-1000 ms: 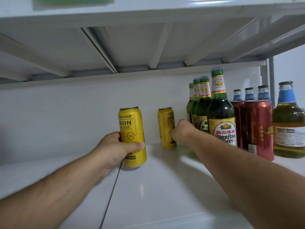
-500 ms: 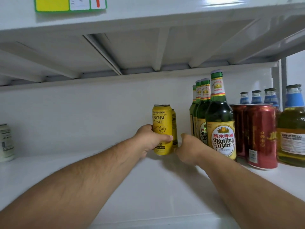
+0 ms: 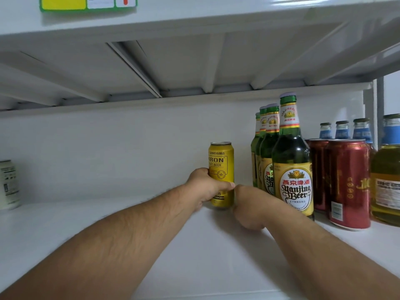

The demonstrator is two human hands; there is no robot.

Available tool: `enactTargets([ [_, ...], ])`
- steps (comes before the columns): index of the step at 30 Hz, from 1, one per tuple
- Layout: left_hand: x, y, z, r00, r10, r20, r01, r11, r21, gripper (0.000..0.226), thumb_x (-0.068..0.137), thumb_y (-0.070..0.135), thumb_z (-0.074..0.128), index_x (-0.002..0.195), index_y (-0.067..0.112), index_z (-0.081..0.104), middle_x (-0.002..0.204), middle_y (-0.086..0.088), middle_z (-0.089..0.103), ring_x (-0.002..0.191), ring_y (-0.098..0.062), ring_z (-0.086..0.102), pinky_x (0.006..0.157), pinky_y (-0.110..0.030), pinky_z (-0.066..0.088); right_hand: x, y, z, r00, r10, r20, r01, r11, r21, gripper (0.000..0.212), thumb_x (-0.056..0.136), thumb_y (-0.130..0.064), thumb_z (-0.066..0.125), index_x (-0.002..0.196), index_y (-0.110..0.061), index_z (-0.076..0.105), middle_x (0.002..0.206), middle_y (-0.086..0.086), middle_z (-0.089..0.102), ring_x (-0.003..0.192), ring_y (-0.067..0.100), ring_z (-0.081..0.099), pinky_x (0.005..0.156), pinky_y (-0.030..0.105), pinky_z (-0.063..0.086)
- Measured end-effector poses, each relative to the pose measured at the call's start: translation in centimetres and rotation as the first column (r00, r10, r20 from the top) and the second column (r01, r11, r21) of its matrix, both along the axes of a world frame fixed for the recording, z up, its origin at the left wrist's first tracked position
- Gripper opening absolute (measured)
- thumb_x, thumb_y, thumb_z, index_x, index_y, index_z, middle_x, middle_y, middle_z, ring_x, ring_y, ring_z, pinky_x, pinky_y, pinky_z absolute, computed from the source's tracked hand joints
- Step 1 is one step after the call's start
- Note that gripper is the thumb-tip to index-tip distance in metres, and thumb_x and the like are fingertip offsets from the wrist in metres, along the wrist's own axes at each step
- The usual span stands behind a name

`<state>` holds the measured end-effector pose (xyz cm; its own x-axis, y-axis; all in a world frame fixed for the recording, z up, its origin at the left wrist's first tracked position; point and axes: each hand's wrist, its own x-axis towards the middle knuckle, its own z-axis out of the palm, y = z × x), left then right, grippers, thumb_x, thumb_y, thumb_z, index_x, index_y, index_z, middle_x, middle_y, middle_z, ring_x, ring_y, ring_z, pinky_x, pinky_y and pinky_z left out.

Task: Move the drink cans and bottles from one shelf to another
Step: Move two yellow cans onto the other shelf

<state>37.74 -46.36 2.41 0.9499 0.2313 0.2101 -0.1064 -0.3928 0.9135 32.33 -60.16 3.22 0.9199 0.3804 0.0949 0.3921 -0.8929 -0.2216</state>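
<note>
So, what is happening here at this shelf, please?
A person is arranging drinks on a white shelf. The left hand grips a yellow can standing upright on the shelf. The right hand is curled just beside the can; whether it holds anything cannot be seen. To the right stand green bottles, red cans and blue-necked bottles. A white can stands far left.

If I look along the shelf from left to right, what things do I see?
White can → left hand gripping the yellow can → right hand → green bottles → red cans → blue-necked bottle.
</note>
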Motion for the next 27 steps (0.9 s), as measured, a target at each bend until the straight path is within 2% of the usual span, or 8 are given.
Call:
enactTargets([
  [3, 0.3, -0.4, -0.3, 1.000, -0.014, -0.007, 0.014, 1.000, -0.015, 0.048, 0.072, 0.017, 0.093, 0.113, 0.016, 0.068, 0.109, -0.006, 0.077, 0.099, -0.024, 0.075, 0.095, -0.046, 0.060, -0.1, -0.3, 0.2, 1.000, -0.007, 0.014, 0.007, 1.000, 0.016, 0.042, 0.101, -0.010, 0.052, 0.142, -0.013, 0.045, 0.126, 0.008, 0.059, 0.115, 0.025, 0.060, 0.092, 0.028, 0.047],
  [12, 0.6, -0.7, -1.1, 0.999, -0.017, -0.032, 0.017, 1.000, -0.004, 0.057, 0.076, 0.023, 0.091, 0.126, 0.016, 0.065, 0.118, -0.006, 0.075, 0.104, -0.024, 0.073, 0.096, -0.045, 0.059, 0.3, -0.2, 0.1, 0.998, -0.054, 0.019, 0.053, 0.998, 0.019, 0.043, 0.098, -0.009, 0.057, 0.140, -0.013, 0.048, 0.124, 0.007, 0.060, 0.113, 0.024, 0.061, 0.098, 0.032, 0.051],
  [14, 0.0, -0.5, -1.0, 0.997, -0.037, -0.068, 0.039, 0.999, 0.028, 0.058, 0.079, 0.022, 0.088, 0.130, 0.014, 0.062, 0.120, -0.003, 0.073, 0.096, -0.017, 0.071, 0.082, -0.033, 0.061, 0.3, -0.1, 0.1, 0.998, -0.056, 0.016, 0.056, 0.998, 0.016, 0.040, 0.097, -0.008, 0.057, 0.136, -0.013, 0.050, 0.121, 0.007, 0.061, 0.111, 0.024, 0.062, 0.098, 0.033, 0.052],
  [16, -0.8, -0.2, -0.8, 0.992, -0.027, -0.121, 0.041, 0.993, 0.107, 0.067, 0.083, 0.021, 0.084, 0.142, 0.011, 0.053, 0.124, -0.003, 0.066, 0.095, -0.014, 0.066, 0.067, -0.022, 0.051, 0.3, -0.1, 0.1, 0.999, -0.051, 0.014, 0.051, 0.999, 0.012, 0.037, 0.096, -0.007, 0.057, 0.132, -0.013, 0.053, 0.117, 0.007, 0.062, 0.108, 0.024, 0.062, 0.096, 0.034, 0.053],
  [18, -1.6, 0.6, -0.2, 0.990, 0.036, -0.134, -0.004, 0.972, 0.233, 0.091, 0.083, 0.025, 0.083, 0.159, 0.011, 0.033, 0.146, -0.007, 0.055, 0.123, -0.021, 0.059, 0.078, -0.020, 0.046, 0.3, -0.2, 0.1, 0.999, -0.041, 0.029, 0.041, 0.999, 0.003, 0.034, 0.095, -0.007, 0.058, 0.129, -0.014, 0.055, 0.114, 0.006, 0.063, 0.105, 0.024, 0.063, 0.092, 0.033, 0.054],
  [20, -2.9, 1.6, 0.8, 0.991, 0.097, -0.095, -0.052, 0.916, 0.398, 0.098, 0.085, 0.030, 0.080, 0.164, 0.014, 0.022, 0.162, -0.006, 0.040, 0.141, -0.022, 0.048, 0.085, -0.015, 0.044, 0.4, -0.5, 0.3, 0.998, -0.018, 0.066, 0.017, 1.000, 0.019, 0.031, 0.095, -0.010, 0.058, 0.125, -0.015, 0.055, 0.110, 0.006, 0.063, 0.101, 0.024, 0.064, 0.087, 0.034, 0.055],
  [24, -6.5, 4.4, 1.8, 0.983, 0.184, -0.023, -0.119, 0.720, 0.684, 0.090, 0.092, 0.037, 0.069, 0.165, 0.021, 0.017, 0.169, -0.001, 0.027, 0.150, -0.023, 0.036, 0.116, -0.029, 0.036, 0.1, -0.5, 0.5, 0.986, 0.057, 0.155, -0.057, 0.998, -0.002, 0.024, 0.099, -0.018, 0.054, 0.123, -0.014, 0.049, 0.106, 0.006, 0.060, 0.095, 0.024, 0.060, 0.072, 0.030, 0.047],
  [27, -9.6, 6.7, 1.9, 0.969, 0.247, 0.004, -0.159, 0.612, 0.774, 0.085, 0.096, 0.043, 0.063, 0.165, 0.024, 0.016, 0.171, 0.001, 0.021, 0.154, -0.022, 0.030, 0.122, -0.036, 0.032, -1.2, 0.1, 0.7, 0.975, 0.097, 0.199, -0.092, 0.995, -0.038, 0.032, 0.101, -0.030, 0.050, 0.130, -0.017, 0.046, 0.114, 0.009, 0.062, 0.096, 0.027, 0.061, 0.077, 0.034, 0.052],
])
